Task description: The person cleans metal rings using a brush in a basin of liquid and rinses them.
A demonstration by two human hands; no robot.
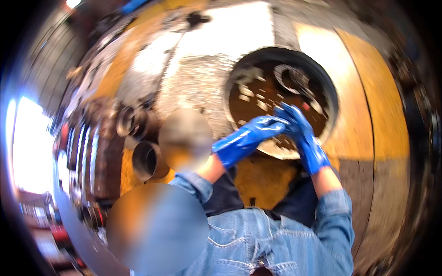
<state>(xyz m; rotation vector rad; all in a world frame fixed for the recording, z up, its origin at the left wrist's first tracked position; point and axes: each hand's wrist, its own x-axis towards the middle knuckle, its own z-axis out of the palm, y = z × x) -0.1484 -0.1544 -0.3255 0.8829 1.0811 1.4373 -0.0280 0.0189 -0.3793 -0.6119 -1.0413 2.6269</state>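
Note:
My left hand [269, 127] and my right hand [297, 122], both in long shiny blue rubber gloves, meet over the near side of a round dark tub [333, 103]. Their fingers are closed and pressed against each other, and whatever may be between them is hidden. Brown murky liquid [258, 94] with bright reflections fills the tub's bottom. On its far right side a toothed metal ring [282, 76] lies partly in the liquid, with other round parts [297, 78] beside it. Something small and red [306, 106] shows near my right fingertips.
To my left stand an open metal cylinder [149, 161] and another hollow round part [128, 120]. Farther left are stacked metal rods or shafts [87, 156]. The floor [368, 110] has yellow-painted areas; sunlight glares beyond the tub. Two blurred discs cover part of the view.

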